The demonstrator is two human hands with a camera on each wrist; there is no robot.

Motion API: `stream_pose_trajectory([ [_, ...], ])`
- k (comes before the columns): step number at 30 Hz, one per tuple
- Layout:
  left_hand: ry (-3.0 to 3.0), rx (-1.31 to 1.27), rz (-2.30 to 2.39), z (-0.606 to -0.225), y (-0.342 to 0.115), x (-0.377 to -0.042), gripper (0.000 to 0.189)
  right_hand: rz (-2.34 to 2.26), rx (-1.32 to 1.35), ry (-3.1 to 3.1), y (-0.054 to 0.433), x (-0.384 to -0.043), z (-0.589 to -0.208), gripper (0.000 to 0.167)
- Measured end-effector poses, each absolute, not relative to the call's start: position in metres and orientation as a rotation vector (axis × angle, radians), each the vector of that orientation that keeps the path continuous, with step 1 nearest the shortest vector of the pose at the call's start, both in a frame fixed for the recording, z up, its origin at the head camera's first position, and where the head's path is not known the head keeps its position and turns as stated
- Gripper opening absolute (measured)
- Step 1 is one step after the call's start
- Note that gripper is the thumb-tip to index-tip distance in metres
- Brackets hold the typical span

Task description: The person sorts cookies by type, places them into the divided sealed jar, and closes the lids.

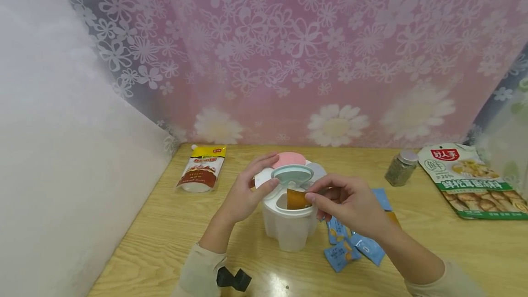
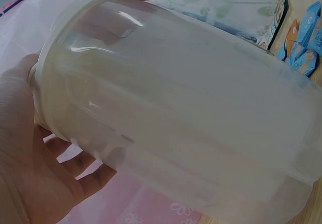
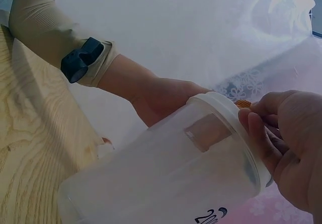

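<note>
A translucent storage canister with a white lid of coloured flaps stands on the table. Its mint-green flap is raised over an opening. My left hand grips the canister near the top, thumb at the lid and fingers round the side, as the left wrist view shows. An orange-brown sachet is pinched between the thumb and fingers of my right hand, its lower part inside the opening. Through the wall in the right wrist view a brown shape shows just below the rim.
Several blue sachets lie right of the canister, partly under my right hand. Farther right are a glass spice jar and a green-and-white mushroom seasoning bag. A yellow-topped pouch lies back left. A floral curtain hangs behind.
</note>
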State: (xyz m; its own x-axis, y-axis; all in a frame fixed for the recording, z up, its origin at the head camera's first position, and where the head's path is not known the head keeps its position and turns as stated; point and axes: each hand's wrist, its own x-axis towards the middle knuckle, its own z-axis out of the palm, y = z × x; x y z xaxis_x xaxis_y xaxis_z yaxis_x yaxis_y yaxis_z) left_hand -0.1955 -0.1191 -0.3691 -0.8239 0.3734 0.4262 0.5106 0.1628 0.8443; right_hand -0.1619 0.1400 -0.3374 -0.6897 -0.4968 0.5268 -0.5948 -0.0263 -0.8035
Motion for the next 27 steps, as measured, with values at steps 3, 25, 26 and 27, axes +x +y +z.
stream_pose_trajectory([
  [3,-2.291,-0.865,-1.764,-0.369,-0.120,-0.196,0.051,1.848,1.168,-2.156,0.142,-0.164,-0.337,0.016],
  [25,-2.330,-0.800,-1.848,-0.365,-0.123,-0.193,0.052,2.007,1.109,-2.182,0.225,-0.184,-0.364,0.032],
  [26,-2.326,-0.802,-1.847,-0.366,-0.122,-0.193,0.052,1.982,1.101,-2.221,0.232,-0.186,-0.366,0.031],
  [27,-2.325,-0.801,-1.846,-0.367,-0.122,-0.193,0.052,1.954,1.090,-2.262,0.238,-0.188,-0.369,0.030],
])
